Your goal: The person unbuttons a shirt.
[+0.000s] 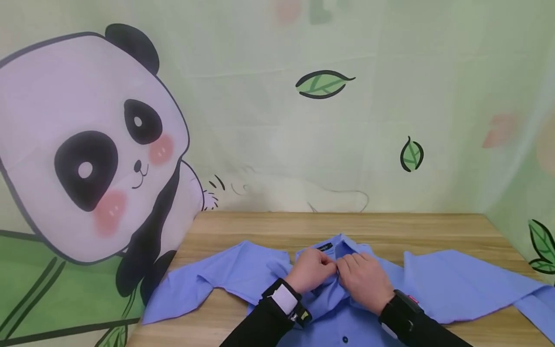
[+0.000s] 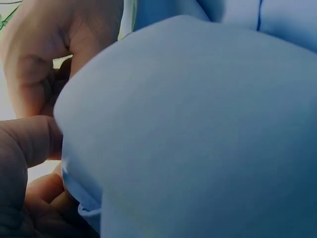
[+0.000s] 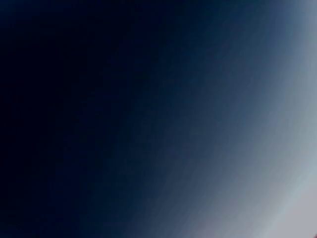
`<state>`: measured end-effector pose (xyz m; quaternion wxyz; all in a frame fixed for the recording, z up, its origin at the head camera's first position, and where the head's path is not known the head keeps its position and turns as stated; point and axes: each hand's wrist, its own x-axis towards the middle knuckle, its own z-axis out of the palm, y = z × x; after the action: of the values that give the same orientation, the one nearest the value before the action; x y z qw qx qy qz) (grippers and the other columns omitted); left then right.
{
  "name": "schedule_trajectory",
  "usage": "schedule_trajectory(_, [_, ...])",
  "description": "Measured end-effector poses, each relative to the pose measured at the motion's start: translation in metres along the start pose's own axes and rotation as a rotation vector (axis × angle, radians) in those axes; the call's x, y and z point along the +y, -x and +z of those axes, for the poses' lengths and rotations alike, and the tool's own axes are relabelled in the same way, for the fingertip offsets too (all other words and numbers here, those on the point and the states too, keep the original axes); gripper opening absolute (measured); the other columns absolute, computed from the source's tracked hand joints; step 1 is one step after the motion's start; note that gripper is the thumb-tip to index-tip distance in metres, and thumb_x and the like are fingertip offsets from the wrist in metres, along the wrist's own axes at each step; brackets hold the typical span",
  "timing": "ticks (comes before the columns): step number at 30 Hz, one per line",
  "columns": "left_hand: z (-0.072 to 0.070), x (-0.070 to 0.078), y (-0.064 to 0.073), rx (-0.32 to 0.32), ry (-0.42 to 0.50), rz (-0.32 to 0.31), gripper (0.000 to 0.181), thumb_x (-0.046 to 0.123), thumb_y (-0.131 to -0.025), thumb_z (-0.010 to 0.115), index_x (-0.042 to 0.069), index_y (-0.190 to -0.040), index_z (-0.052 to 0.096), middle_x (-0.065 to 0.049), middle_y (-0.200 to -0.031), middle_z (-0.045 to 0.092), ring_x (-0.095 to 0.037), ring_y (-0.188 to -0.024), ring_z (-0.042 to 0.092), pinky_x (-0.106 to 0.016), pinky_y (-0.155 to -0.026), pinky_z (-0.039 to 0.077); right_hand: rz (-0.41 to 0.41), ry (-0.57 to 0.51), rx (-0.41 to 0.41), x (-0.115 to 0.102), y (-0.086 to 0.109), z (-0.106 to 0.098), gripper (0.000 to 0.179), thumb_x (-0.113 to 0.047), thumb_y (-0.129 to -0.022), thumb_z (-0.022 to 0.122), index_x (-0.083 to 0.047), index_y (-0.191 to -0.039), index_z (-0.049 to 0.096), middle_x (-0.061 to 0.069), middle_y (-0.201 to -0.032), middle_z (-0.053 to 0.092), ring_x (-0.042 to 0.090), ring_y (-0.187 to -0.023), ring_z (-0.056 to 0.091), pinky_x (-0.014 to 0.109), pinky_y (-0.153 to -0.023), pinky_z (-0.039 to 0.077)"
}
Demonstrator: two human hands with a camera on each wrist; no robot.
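A blue long-sleeved shirt [image 1: 368, 318] lies with its collar toward the back and its sleeves spread to both sides. Just below the collar [image 1: 347, 246], my left hand [image 1: 311, 270] pinches the front edge of the shirt between thumb and fingers. Close against it, my right hand [image 1: 364, 279] grips the same edge with curled fingers. In the left wrist view a large fold of cloth [image 2: 188, 129] hides most of the scene, with the left hand [image 2: 25, 168] at its edge. Dark, blurred cloth [image 3: 198, 124] fills the right wrist view.
The shirt lies on a wooden table [image 1: 269, 226]. A dark button [image 1: 345, 340] shows low on its front. Behind stands a pale green backdrop [image 1: 277, 135] with a printed panda [image 1: 86, 86] and leaves. The left sleeve [image 1: 182, 294] and right sleeve [image 1: 468, 284] reach toward the table's sides.
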<state>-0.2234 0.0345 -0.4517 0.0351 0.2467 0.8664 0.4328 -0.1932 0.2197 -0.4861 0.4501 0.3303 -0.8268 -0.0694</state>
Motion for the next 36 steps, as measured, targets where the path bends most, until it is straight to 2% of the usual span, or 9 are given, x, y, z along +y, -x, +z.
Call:
schedule_trajectory(4, [0.001, 0.0, -0.002, 0.009, -0.042, 0.01, 0.044, 0.009, -0.087, 0.067, 0.02, -0.05, 0.046, 0.016, -0.046, 0.034, -0.002, -0.044, 0.033, -0.018, -0.047, 0.025, 0.034, 0.002, -0.009, -0.003, 0.002, 0.002, 0.051, -0.02, -0.117, 0.023, -0.007, -0.089, 0.063, 0.006, -0.078, 0.061, 0.021, -0.068, 0.06, 0.033, -0.061, 0.047])
schedule_trajectory(10, [-0.002, -0.004, -0.003, -0.036, -0.065, 0.019, 0.05, 0.008, -0.089, 0.067, 0.021, -0.049, 0.039, 0.015, -0.045, 0.031, -0.002, -0.041, 0.031, -0.017, -0.045, 0.024, -0.044, -0.003, 0.037, -0.003, 0.003, 0.003, 0.047, -0.01, -0.115, 0.025, -0.007, -0.093, 0.067, 0.006, -0.082, 0.064, 0.02, -0.072, 0.062, 0.034, -0.065, 0.049])
schedule_trajectory(13, [0.0, -0.005, -0.002, -0.048, -0.045, 0.016, 0.049, 0.008, -0.089, 0.067, 0.021, -0.05, 0.041, 0.015, -0.045, 0.032, -0.001, -0.041, 0.031, -0.017, -0.044, 0.024, 0.002, -0.03, 0.016, -0.003, 0.004, 0.003, 0.038, -0.013, -0.112, 0.036, -0.007, -0.088, 0.065, 0.005, -0.078, 0.062, 0.02, -0.068, 0.061, 0.035, -0.062, 0.048])
schedule_trajectory(16, [0.003, -0.006, -0.002, -0.043, -0.043, 0.015, 0.047, 0.009, -0.09, 0.066, 0.021, -0.051, 0.044, 0.016, -0.046, 0.033, 0.0, -0.042, 0.032, -0.017, -0.045, 0.024, 0.191, -0.142, -0.094, -0.007, 0.002, 0.0, 0.021, -0.014, -0.101, 0.058, -0.011, -0.08, 0.061, 0.0, -0.07, 0.056, 0.016, -0.059, 0.054, 0.031, -0.055, 0.045])
schedule_trajectory(19, [0.008, -0.006, -0.002, -0.03, -0.058, 0.013, 0.047, 0.009, -0.093, 0.066, 0.02, -0.052, 0.046, 0.015, -0.048, 0.031, -0.001, -0.043, 0.032, -0.018, -0.047, 0.023, 0.487, -0.403, -0.292, -0.008, -0.003, -0.006, 0.017, -0.013, -0.09, 0.071, -0.016, -0.077, 0.06, -0.007, -0.065, 0.05, 0.008, -0.055, 0.046, 0.025, -0.052, 0.037])
schedule_trajectory(24, [0.011, -0.007, -0.002, 0.03, -0.16, 0.093, 0.042, 0.008, -0.097, 0.068, 0.016, -0.059, 0.052, 0.013, -0.054, 0.033, 0.0, -0.048, 0.033, -0.017, -0.051, 0.024, 0.925, -0.915, -0.537, 0.007, -0.013, -0.013, 0.011, -0.016, -0.1, 0.066, -0.011, -0.094, 0.074, -0.003, -0.079, 0.063, 0.009, -0.068, 0.052, 0.023, -0.061, 0.038])
schedule_trajectory(28, [0.011, -0.01, -0.001, 0.065, -0.214, 0.168, 0.026, 0.01, -0.1, 0.069, 0.013, -0.074, 0.072, 0.009, -0.062, 0.055, 0.0, -0.058, 0.046, -0.015, -0.057, 0.034, 0.988, -1.095, -0.571, 0.019, -0.013, -0.016, 0.02, -0.02, -0.104, 0.067, -0.004, -0.107, 0.078, 0.003, -0.097, 0.075, 0.012, -0.08, 0.058, 0.024, -0.068, 0.043])
schedule_trajectory(32, [0.01, -0.013, 0.0, 0.066, -0.232, 0.208, 0.016, 0.015, -0.104, 0.069, 0.013, -0.095, 0.082, 0.002, -0.084, 0.077, -0.001, -0.072, 0.063, -0.014, -0.066, 0.045, 1.023, -1.157, -0.594, 0.022, -0.011, -0.018, 0.022, -0.02, -0.106, 0.064, -0.003, -0.102, 0.076, -0.001, -0.081, 0.064, 0.01, -0.069, 0.051, 0.023, -0.061, 0.038])
schedule_trajectory(36, [0.008, -0.016, 0.0, 0.112, -0.165, 0.19, 0.016, 0.019, -0.107, 0.066, 0.012, -0.103, 0.081, -0.002, -0.094, 0.08, -0.007, -0.081, 0.069, -0.02, -0.073, 0.052, 1.153, -1.123, -0.564, 0.02, -0.008, -0.016, 0.024, -0.019, -0.11, 0.056, 0.001, -0.106, 0.069, -0.002, -0.08, 0.056, 0.008, -0.07, 0.049, 0.022, -0.063, 0.039])
